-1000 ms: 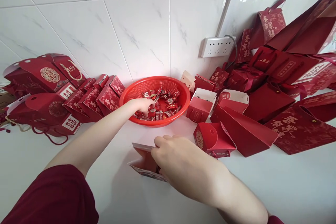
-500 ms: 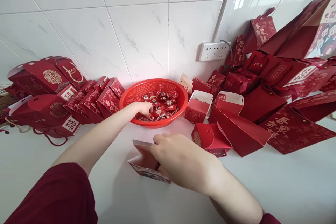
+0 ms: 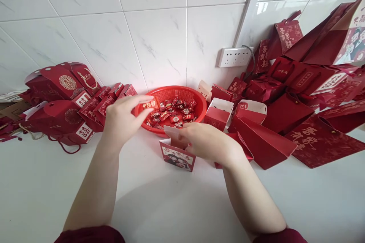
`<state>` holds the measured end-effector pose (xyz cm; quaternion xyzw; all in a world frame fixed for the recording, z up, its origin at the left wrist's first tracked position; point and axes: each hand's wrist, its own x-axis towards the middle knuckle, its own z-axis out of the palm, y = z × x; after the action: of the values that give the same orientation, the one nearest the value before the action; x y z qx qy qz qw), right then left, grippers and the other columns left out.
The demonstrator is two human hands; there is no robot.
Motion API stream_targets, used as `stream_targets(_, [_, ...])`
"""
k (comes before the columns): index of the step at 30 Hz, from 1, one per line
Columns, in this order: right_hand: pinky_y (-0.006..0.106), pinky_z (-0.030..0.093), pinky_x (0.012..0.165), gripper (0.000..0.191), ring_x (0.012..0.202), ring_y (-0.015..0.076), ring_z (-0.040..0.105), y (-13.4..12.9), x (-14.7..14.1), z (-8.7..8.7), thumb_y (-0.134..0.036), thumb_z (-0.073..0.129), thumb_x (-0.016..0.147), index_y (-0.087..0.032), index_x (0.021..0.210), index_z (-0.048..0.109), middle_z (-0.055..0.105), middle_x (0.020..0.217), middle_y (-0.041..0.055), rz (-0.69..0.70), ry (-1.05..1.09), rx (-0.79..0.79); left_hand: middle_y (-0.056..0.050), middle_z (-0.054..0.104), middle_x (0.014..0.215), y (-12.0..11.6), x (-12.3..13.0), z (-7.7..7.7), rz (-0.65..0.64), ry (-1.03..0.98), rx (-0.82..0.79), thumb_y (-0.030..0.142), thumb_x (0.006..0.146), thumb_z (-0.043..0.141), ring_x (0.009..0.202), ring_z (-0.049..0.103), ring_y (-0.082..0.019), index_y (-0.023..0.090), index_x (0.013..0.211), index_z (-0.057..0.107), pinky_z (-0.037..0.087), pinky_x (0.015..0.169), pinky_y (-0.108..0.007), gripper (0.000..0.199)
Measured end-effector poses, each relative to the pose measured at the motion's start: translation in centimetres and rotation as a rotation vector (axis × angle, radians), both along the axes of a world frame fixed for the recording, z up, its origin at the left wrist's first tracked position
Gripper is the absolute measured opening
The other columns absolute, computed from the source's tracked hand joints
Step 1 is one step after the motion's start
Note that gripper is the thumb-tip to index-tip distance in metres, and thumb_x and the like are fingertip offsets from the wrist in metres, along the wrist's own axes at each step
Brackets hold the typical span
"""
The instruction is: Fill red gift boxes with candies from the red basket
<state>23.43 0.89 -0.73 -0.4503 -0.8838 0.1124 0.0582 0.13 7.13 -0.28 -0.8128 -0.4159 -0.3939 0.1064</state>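
Note:
My left hand pinches a red wrapped candy between thumb and fingers, above the left rim of the red plastic basket. Many small red wrapped candies lie loose in the basket. My right hand grips the right side of an open paper gift box, its fingertips partly hidden behind the box wall. The box stands upright on the white table in front of the basket, with a cartoon couple printed on its near face and its top flaps raised.
Red gift boxes are stacked on the left, beside smaller printed boxes. On the right are open boxes, a long red carton and piled gift bags. A power strip sits against the tiled wall.
My left hand has come up out of the basket with a candy and moved left. My right hand has shifted the gift box away from me, up close to the basket, and turned it more upright.

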Motion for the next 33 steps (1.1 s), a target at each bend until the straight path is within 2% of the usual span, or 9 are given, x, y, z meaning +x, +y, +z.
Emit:
stream_targets(3, [0.024,0.044,0.071,0.02,0.08,0.0144,0.062,1.0,0.3,-0.3,-0.015,0.051,0.094,-0.018,0.103,0.069,0.069,0.093,0.0051,0.138,0.252,-0.075,0.001,0.075,0.108,-3.4,0.6,-0.5,-0.207,0.019,0.071,0.016,0.085,0.068,0.099,0.07,-0.018,0.026,0.109,0.069,0.055,0.092,-0.033,0.027])
stream_targets(6, [0.025,0.045,0.081,0.023,0.09,0.0144,0.061,0.9,0.9,0.1,-0.013,0.047,0.094,-0.017,0.099,0.069,0.068,0.1,0.0047,0.145,0.498,-0.059,0.0,0.075,0.107,-4.8,1.1,-0.9,-0.293,0.099,0.116,0.01,0.083,0.068,0.097,0.071,-0.019,0.027,0.114,0.065,0.055,0.09,-0.035,0.036])
stream_targets(12, [0.025,0.04,0.062,0.031,0.066,0.0115,0.05,0.1,1.6,0.7,-0.036,0.044,0.1,-0.015,0.085,0.061,0.058,0.075,-0.0008,0.038,0.648,-0.158,0.0,0.076,0.099,-4.7,1.9,-1.5,-0.278,0.113,0.229,0.008,0.082,0.069,0.091,0.071,-0.02,0.026,0.111,0.065,0.054,0.083,-0.035,0.035])
stream_targets(15, [0.024,0.037,0.06,0.03,0.064,0.0105,0.046,0.5,1.5,0.2,-0.041,0.054,0.095,-0.015,0.082,0.061,0.053,0.071,-0.0026,0.113,0.658,-0.168,0.0,0.076,0.097,-4.6,2.1,-1.8,-0.348,0.085,0.206,0.008,0.081,0.07,0.092,0.071,-0.019,0.025,0.108,0.067,0.055,0.081,-0.033,0.033])
stream_targets(21, [0.024,0.039,0.062,0.029,0.065,0.0105,0.047,1.1,1.2,-0.3,-0.036,0.054,0.096,-0.015,0.077,0.059,0.053,0.07,-0.0018,0.302,0.766,-0.278,0.0,0.076,0.097,-5.0,2.0,-1.5,-0.456,0.016,0.135,0.009,0.081,0.071,0.096,0.07,-0.018,0.026,0.108,0.068,0.057,0.086,-0.033,0.031])
stream_targets(24, [0.024,0.037,0.061,0.031,0.063,0.0095,0.044,0.8,1.1,-0.1,-0.031,0.054,0.097,-0.016,0.07,0.054,0.05,0.068,-0.0028,0.339,0.823,-0.192,-0.003,0.073,0.111,-5.3,1.9,-1.2,-0.513,-0.096,0.027,0.01,0.08,0.073,0.105,0.067,-0.019,0.026,0.116,0.066,0.056,0.094,-0.035,0.04])
stream_targets(27, [0.024,0.035,0.06,0.033,0.062,0.0094,0.04,0.5,0.9,0.1,-0.03,0.055,0.097,-0.016,0.067,0.052,0.046,0.066,-0.0032,0.328,0.838,-0.142,-0.007,0.068,0.123,-5.5,1.7,-1.2,-0.555,-0.274,-0.25,0.017,0.076,0.079,0.113,0.065,-0.023,0.024,0.127,0.061,0.055,0.098,-0.036,0.054])
stream_targets(30, [0.024,0.037,0.061,0.032,0.063,0.0101,0.042,0.3,0.5,0.0,-0.031,0.055,0.097,-0.015,0.07,0.056,0.048,0.067,-0.0023,0.309,0.857,-0.101,-0.006,0.074,0.107,-5.1,1.7,-1.5,-0.624,-0.458,-0.635,0.025,0.086,0.071,0.097,0.07,-0.019,0.022,0.115,0.069,0.06,0.084,-0.029,0.029])
stream_targets(33, [0.024,0.039,0.064,0.027,0.067,0.0111,0.048,0.3,-0.1,-0.2,-0.031,0.051,0.099,-0.014,0.081,0.063,0.057,0.074,0.0006,0.258,0.839,-0.08,-0.003,0.075,0.089,-4.5,2.1,-1.9,-0.641,-0.647,-0.783,0.028,0.091,0.065,0.081,0.071,-0.014,0.02,0.096,0.075,0.059,0.074,-0.022,0.014])
